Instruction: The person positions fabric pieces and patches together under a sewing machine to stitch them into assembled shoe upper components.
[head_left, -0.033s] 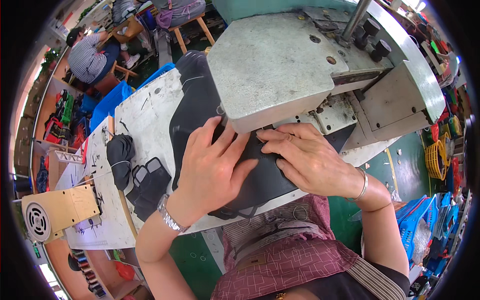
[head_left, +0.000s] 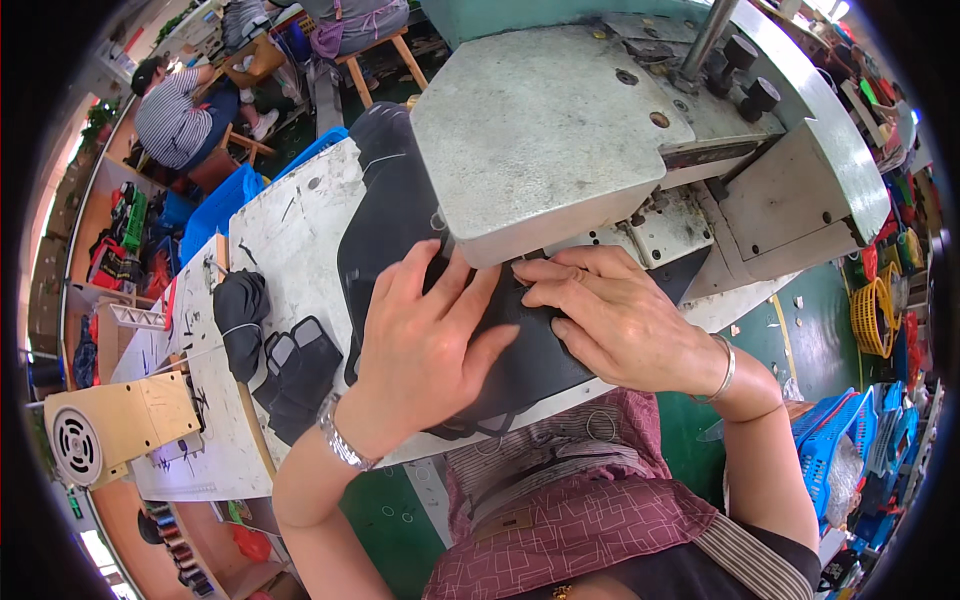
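A sewing machine with a pale grey head [head_left: 540, 140] stands over a black, smooth piece of material [head_left: 535, 365] on the worktable. My left hand [head_left: 425, 335] lies on this piece with fingers spread, its fingertips reaching the lower edge of the head. Close by on the right, my right hand [head_left: 625, 315] has its fingers bent and bunched beneath the head. Whatever its fingertips pinch is too small and shaded to make out. More dark material [head_left: 385, 150] extends behind the head's left side. The needle area is mostly hidden.
Left on the white table [head_left: 300, 225] lie a tied black bundle [head_left: 240, 305] and black pieces with grey patches [head_left: 300, 365]. A beige motor-like unit [head_left: 120, 425] is at far left. Blue baskets [head_left: 825, 440] stand at right. A person in stripes [head_left: 175, 125] sits at back left.
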